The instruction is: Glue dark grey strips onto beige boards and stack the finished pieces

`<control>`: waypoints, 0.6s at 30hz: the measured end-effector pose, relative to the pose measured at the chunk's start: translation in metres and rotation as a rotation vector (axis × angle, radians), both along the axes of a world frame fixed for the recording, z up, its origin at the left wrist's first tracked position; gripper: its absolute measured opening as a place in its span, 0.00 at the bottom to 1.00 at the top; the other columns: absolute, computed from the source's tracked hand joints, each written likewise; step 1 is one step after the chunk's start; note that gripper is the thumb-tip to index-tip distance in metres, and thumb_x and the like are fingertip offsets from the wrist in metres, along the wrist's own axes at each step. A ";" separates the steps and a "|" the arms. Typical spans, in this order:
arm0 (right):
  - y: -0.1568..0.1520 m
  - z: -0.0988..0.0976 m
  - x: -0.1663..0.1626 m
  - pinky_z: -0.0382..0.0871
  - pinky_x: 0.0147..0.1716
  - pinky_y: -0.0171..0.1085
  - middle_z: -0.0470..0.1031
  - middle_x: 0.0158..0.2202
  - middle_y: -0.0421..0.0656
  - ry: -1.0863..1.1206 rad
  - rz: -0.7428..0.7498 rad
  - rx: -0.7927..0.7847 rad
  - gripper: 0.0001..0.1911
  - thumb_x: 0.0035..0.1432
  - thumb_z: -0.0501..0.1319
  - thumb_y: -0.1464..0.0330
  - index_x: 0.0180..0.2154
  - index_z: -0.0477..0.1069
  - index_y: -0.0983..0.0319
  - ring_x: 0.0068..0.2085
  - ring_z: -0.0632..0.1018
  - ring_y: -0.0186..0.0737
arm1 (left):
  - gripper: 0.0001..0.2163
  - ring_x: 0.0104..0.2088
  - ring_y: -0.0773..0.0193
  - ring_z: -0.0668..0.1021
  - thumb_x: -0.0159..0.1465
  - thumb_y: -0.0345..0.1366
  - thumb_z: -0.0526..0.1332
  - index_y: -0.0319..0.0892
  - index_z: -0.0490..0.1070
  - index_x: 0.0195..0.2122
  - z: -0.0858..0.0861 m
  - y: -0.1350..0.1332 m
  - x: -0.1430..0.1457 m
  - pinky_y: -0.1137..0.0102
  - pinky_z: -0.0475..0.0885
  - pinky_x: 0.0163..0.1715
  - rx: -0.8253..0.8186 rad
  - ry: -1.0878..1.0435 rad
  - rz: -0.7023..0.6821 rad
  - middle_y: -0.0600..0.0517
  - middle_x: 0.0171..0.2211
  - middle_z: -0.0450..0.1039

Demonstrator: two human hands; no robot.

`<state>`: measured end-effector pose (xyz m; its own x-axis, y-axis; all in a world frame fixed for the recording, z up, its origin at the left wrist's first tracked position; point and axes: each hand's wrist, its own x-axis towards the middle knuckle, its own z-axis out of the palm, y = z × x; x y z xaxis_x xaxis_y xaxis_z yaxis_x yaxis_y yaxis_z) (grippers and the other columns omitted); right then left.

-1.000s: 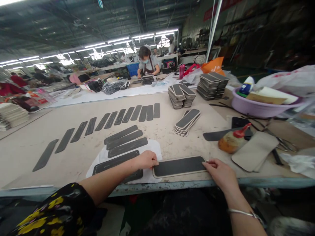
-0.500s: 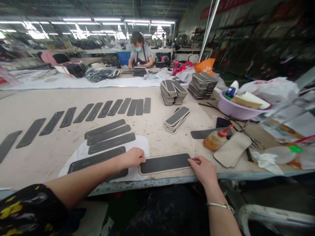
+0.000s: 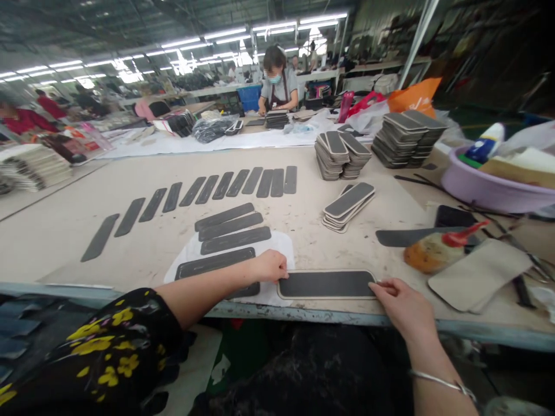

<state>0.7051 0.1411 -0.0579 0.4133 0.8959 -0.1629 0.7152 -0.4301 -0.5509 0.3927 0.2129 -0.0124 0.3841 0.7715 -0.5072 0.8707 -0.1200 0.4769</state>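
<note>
A flat black oblong pad with a pale beige border (image 3: 327, 284) is laid lengthwise at the near edge of the worn beige worktable (image 3: 130, 254). Its left end is pinched by the closed fingers of the left hand (image 3: 269, 266), and its right end by those of the right hand (image 3: 405, 306). Black strips on a white sheet (image 3: 277, 245) are seen just beside it.

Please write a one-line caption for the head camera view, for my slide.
Left hand and right hand press the two ends of a dark padded strip at the worktable edge.
</note>
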 end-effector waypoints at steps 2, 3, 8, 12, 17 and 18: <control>0.001 -0.001 0.002 0.62 0.31 0.41 0.76 0.26 0.40 -0.003 0.004 -0.033 0.18 0.43 0.58 0.50 0.28 0.71 0.57 0.33 0.76 0.48 | 0.05 0.23 0.65 0.74 0.54 0.33 0.62 0.42 0.72 0.21 0.000 -0.001 0.000 0.75 0.62 0.25 0.009 -0.002 -0.001 0.56 0.14 0.68; 0.001 -0.001 0.002 0.62 0.31 0.41 0.76 0.26 0.41 -0.007 0.004 -0.043 0.18 0.43 0.58 0.50 0.28 0.71 0.57 0.33 0.76 0.48 | 0.05 0.23 0.65 0.74 0.54 0.33 0.62 0.42 0.72 0.22 0.000 -0.002 -0.001 0.75 0.62 0.25 0.014 -0.002 -0.005 0.56 0.14 0.68; 0.001 -0.003 0.002 0.62 0.29 0.41 0.77 0.26 0.41 -0.016 0.004 -0.015 0.18 0.42 0.58 0.50 0.27 0.71 0.57 0.32 0.76 0.48 | 0.06 0.24 0.64 0.74 0.56 0.33 0.61 0.41 0.72 0.22 -0.003 -0.001 0.000 0.74 0.62 0.26 0.036 0.017 -0.033 0.55 0.14 0.69; 0.000 -0.003 0.000 0.62 0.29 0.41 0.76 0.26 0.41 -0.003 0.011 -0.002 0.18 0.42 0.57 0.49 0.26 0.71 0.56 0.31 0.76 0.47 | 0.06 0.25 0.63 0.74 0.56 0.32 0.61 0.41 0.71 0.22 -0.005 0.001 0.001 0.73 0.62 0.26 0.037 0.036 -0.052 0.54 0.15 0.69; -0.001 -0.001 -0.001 0.61 0.30 0.39 0.76 0.25 0.38 -0.014 0.017 -0.010 0.16 0.45 0.57 0.52 0.26 0.71 0.56 0.32 0.75 0.44 | 0.04 0.30 0.60 0.75 0.55 0.34 0.62 0.41 0.71 0.24 -0.003 -0.002 0.002 0.72 0.63 0.31 0.102 0.067 -0.052 0.51 0.21 0.73; -0.001 0.000 -0.002 0.61 0.30 0.38 0.76 0.26 0.37 -0.016 0.019 -0.011 0.15 0.46 0.57 0.52 0.27 0.71 0.56 0.32 0.75 0.43 | 0.04 0.31 0.60 0.75 0.55 0.35 0.62 0.41 0.71 0.25 -0.003 -0.002 0.001 0.72 0.63 0.31 0.121 0.074 -0.049 0.50 0.23 0.73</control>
